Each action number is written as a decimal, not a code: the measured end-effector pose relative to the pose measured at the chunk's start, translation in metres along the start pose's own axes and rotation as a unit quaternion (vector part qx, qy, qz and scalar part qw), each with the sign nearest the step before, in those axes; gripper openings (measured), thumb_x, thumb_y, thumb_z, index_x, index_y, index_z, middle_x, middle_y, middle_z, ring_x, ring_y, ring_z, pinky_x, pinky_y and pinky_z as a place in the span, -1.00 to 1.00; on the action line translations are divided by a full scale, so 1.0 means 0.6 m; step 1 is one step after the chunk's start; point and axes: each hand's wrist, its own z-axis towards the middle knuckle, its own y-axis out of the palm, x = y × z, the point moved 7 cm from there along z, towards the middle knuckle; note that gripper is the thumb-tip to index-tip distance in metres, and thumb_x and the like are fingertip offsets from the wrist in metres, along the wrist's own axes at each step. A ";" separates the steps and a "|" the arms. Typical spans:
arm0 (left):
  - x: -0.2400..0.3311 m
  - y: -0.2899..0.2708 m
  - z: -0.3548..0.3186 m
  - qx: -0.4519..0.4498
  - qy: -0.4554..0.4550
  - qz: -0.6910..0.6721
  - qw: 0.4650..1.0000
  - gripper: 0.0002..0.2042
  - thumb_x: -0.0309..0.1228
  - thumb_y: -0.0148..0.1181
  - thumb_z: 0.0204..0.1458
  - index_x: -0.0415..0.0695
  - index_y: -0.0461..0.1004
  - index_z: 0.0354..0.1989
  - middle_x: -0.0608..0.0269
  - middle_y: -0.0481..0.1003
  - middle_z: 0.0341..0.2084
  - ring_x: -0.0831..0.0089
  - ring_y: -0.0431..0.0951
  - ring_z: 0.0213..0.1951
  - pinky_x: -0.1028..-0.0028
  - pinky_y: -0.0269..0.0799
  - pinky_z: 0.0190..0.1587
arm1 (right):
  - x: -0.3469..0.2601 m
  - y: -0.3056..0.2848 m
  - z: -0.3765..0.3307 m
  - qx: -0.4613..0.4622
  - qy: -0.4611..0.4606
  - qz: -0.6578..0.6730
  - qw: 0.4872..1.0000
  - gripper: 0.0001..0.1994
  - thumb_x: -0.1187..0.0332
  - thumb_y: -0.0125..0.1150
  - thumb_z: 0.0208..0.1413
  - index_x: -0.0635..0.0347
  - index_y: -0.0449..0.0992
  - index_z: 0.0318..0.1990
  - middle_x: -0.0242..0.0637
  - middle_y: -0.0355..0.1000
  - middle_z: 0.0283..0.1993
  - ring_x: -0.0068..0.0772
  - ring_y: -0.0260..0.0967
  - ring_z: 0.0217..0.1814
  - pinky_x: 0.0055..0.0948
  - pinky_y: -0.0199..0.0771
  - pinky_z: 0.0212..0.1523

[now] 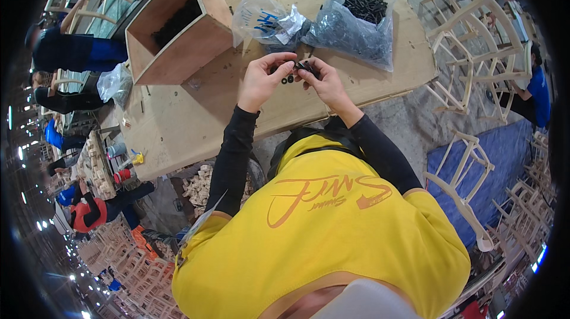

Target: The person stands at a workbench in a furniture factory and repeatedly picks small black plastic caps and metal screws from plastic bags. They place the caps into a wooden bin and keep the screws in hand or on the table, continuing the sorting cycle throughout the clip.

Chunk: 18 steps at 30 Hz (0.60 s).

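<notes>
Both hands meet over the near-middle of the plywood table, fingertips close together. My left hand (259, 81) is closed in a pinch around a small dark piece, mostly hidden by the fingers. In my right hand (328, 86), curled fingers hold a few black bolts (306, 67); how many is hidden. Small black washers (288, 80) lie on the wood just below the fingertips. Beyond the hands stands a crumpled clear bag (255, 16) with blue marker strokes and dark hardware inside. Right of it, a larger clear bag (356, 40) is open, showing many black bolts (363, 6).
An open wooden box (190, 49) with dark hardware inside rests at the table's (178, 123) far left. Wooden chair frames (469, 46) stand to the right, one on a blue sheet (493, 164). Wood pieces (205, 188) lie below the table's left. Several people work around.
</notes>
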 end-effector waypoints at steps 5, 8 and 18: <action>0.008 -0.014 -0.001 0.048 0.080 0.154 0.984 -0.87 -0.47 0.27 0.05 -0.23 0.57 -0.25 0.43 0.49 -0.47 0.72 0.42 -0.38 0.68 0.37 -0.31 | 0.005 -0.002 0.001 -0.005 -0.006 0.018 1.000 -0.84 0.42 0.14 0.21 0.26 0.45 -0.10 -0.38 0.51 -0.28 -0.65 0.44 -0.29 -0.65 0.38 -0.38; 0.040 -0.009 -0.011 0.063 0.120 0.249 0.959 -0.88 -0.45 0.30 0.02 -0.21 0.58 -0.29 0.43 0.47 -0.49 0.71 0.41 -0.39 0.67 0.35 -0.32 | 0.006 -0.002 0.001 -0.011 -0.008 0.024 1.000 -0.79 0.40 0.12 0.23 0.26 0.45 -0.03 -0.34 0.51 -0.21 -0.61 0.47 -0.23 -0.65 0.40 -0.34; 0.280 -0.242 -0.003 0.378 0.300 0.397 0.780 -0.84 -0.41 0.27 0.05 -0.21 0.58 -0.24 0.32 0.52 -0.39 0.58 0.47 -0.39 0.57 0.41 -0.29 | 0.010 -0.007 -0.001 -0.008 0.012 0.041 0.999 -0.71 0.42 -0.01 0.29 0.24 0.35 0.13 -0.26 0.49 -0.03 -0.54 0.48 -0.13 -0.59 0.46 -0.22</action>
